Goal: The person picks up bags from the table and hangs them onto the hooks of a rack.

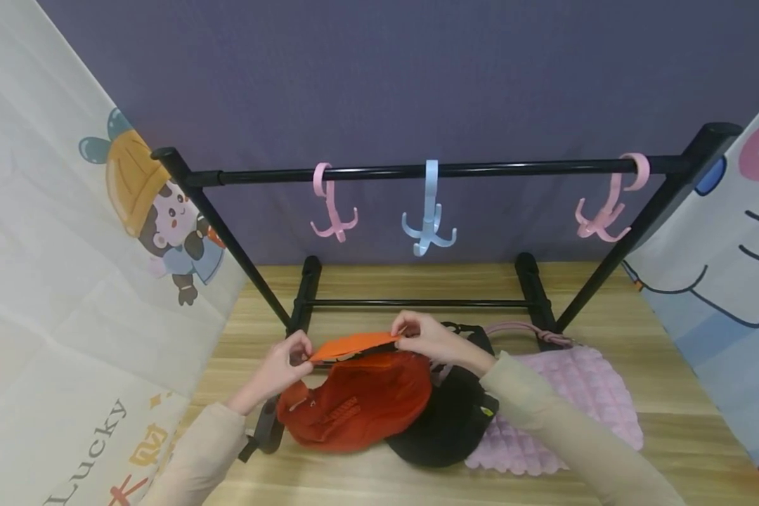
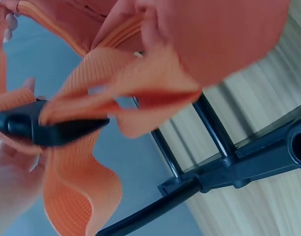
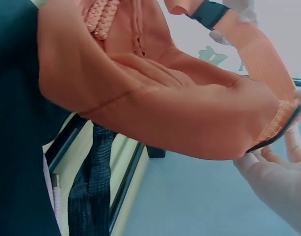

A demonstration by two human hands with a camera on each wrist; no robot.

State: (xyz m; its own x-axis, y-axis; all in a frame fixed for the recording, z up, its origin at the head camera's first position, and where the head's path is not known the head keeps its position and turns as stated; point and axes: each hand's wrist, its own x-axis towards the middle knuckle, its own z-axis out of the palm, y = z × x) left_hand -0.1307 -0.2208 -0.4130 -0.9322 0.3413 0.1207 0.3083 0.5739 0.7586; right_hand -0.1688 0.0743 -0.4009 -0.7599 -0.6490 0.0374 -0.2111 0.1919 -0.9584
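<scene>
The orange bag (image 1: 367, 404) hangs low over the wood-grain surface (image 1: 683, 422); whether its underside touches the wood is hard to judge. Just to its right, and partly behind it, is a black bag (image 1: 443, 425); beyond that lies a quilted pink bag (image 1: 597, 379). The right sleeve (image 1: 544, 414) crosses above both and hides part of them. A black rack (image 1: 253, 173) stands beyond the orange bag, its rail carrying a pink hook (image 1: 336, 218), a blue hook (image 1: 427, 211) and, farther right, a second pink hook (image 1: 601, 218).

Left of the orange bag, a printed white cloth (image 1: 38, 211) reads "Lucky" in grey, with a gold character, 财, beside it. The black bag's small yellow mark is too small to read.

Both forearms reach forward, one to either side of the orange bag. Above its top edge, the left hand (image 1: 284, 369) pinches one end of the orange strap (image 1: 354, 344) between thumb and fingers; the right hand (image 1: 424, 337) pinches the other, its knuckles bent.
</scene>
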